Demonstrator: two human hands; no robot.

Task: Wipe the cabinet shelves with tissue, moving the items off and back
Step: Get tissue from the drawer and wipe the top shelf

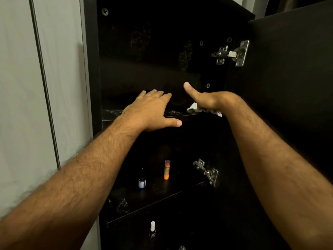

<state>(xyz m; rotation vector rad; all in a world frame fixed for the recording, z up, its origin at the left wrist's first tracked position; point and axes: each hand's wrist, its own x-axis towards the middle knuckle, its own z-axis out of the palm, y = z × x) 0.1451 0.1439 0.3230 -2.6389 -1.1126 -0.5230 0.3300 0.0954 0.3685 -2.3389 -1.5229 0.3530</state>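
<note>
Found left hand (pixel 150 110) flat on upper shelf (pixel 111 112), fingers straight, holding nothing, prob. bracing. Found right hand (pixel 207 100) pressing tissue (pixel 194 107) onto same shelf near right wall, thumb up, apparently mid-wipe. Couldn't see right fingers; grip not judged. Noted orange tube (pixel 167 169) and small bottle (pixel 142 180) parked one shelf down, prob. off wiping path. Couldn't make out cabinet back, too dark.

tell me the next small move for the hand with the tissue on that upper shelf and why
Probably sweep the right hand leftward, dragging the tissue along the upper shelf. The tissue sits at the shelf's right end, pale smudges show further left, and the left hand rests flat there, so it may need lifting.
</note>
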